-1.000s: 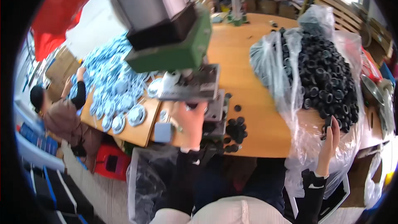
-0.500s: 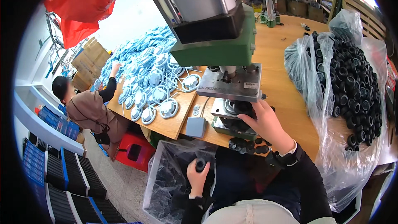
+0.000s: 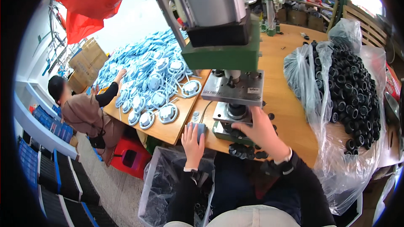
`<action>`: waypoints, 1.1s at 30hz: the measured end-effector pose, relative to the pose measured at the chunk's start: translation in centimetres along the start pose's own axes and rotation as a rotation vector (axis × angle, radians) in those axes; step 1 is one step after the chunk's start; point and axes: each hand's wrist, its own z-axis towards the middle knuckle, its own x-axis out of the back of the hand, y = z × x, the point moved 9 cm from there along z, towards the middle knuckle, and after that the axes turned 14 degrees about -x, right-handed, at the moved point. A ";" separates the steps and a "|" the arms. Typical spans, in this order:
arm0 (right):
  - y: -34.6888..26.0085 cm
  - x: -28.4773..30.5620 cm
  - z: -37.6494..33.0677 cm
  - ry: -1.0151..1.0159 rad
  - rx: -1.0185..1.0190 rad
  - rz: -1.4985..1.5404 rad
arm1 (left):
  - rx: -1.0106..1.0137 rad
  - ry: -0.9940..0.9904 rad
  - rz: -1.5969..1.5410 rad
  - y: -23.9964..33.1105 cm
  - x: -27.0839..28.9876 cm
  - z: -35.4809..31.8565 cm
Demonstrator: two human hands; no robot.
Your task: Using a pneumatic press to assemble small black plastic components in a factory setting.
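My left hand (image 3: 192, 146) lies with its fingers stretched over a small grey-blue box (image 3: 202, 129) at the table's front edge. A bench press (image 3: 223, 54) with a green head and a steel upper plate (image 3: 235, 89) stands before me. A black round part (image 3: 236, 111) sits on its lower steel block (image 3: 220, 113), beneath that plate. My right hand (image 3: 261, 132) is at the block's right side, thumb and fingers apart, nothing visible between them. The tips of its fingers are close under the plate's edge. Several black round parts (image 3: 242, 151) lie in front of the press base.
Black round parts (image 3: 351, 96) heap on clear plastic at the right. Light-blue parts (image 3: 147, 71) pile up at the left, where a co-worker (image 3: 86, 111) sits reaching into them. A plastic-lined bin (image 3: 151, 176) stands below the table edge, beside a red stool (image 3: 130, 156).
My left hand has let go of a black round part it held over the bin and moved up onto the grey-blue box. My right hand has drawn slightly off the part in the press.
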 end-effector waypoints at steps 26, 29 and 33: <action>24.1 31.0 -4.7 0.368 -0.482 -0.904 | 0.060 0.272 -0.682 10.8 0.9 12.1; 20.9 32.9 -6.7 0.531 -0.415 -0.502 | 0.288 0.285 -0.923 10.1 -1.7 14.2; 17.0 28.2 -8.8 0.286 -0.592 0.244 | 0.240 0.268 -0.834 10.0 -1.4 15.8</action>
